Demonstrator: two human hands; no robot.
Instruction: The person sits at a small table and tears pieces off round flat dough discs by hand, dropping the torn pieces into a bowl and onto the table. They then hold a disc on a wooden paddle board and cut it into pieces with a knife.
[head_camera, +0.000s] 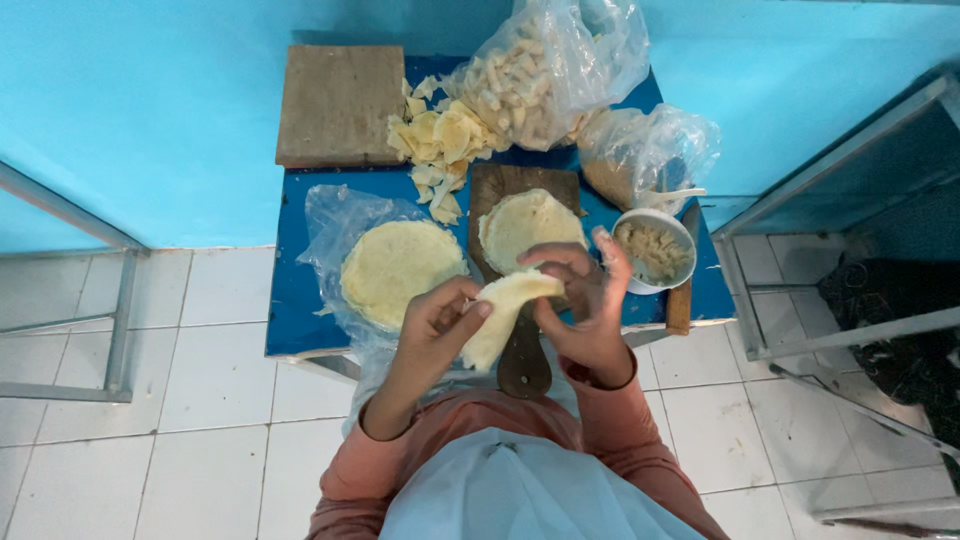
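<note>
Pinching a folded dough round (505, 315) between left hand (437, 325) and right hand (583, 305), both grips closed on its edges.

Head camera, straight down, close over table (300, 330)

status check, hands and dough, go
Left hand and right hand both pinching a folded dough round above the table edge. Paddle board with another round directly below. Nothing blocking.

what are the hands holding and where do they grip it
A folded dough wrapper, held between both hands: the left hand pinches its left edge, the right hand its upper right edge.
</note>
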